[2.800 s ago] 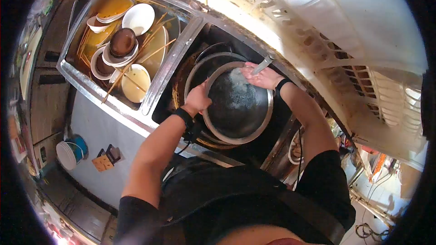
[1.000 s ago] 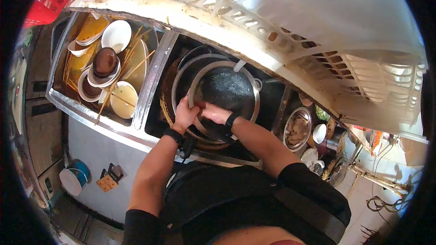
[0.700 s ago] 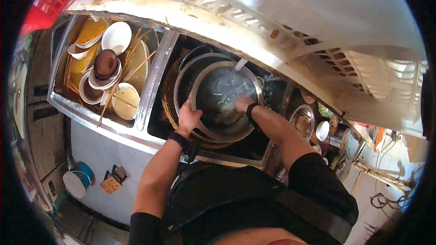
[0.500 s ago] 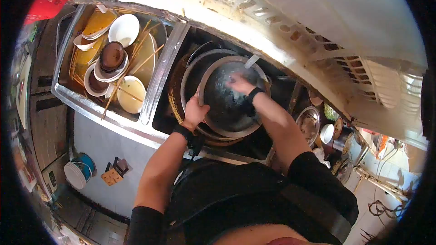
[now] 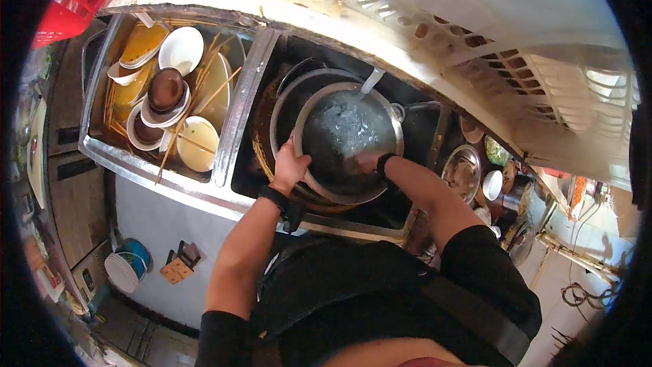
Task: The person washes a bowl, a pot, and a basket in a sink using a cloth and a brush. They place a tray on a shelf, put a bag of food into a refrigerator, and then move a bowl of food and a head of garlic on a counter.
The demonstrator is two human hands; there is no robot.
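At eight o'clock on the pot, our left hand pinches the rim; toward five o'clock, our right hand reaches into the water, finger state untellable. We record the pot overlapping a larger pot in the basin, tap at one o'clock, bowls at nine.

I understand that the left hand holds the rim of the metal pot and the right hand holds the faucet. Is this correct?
Not quite: the right hand is inside the metal pot, not on the faucet, as the head view shows. The left hand does hold its rim.
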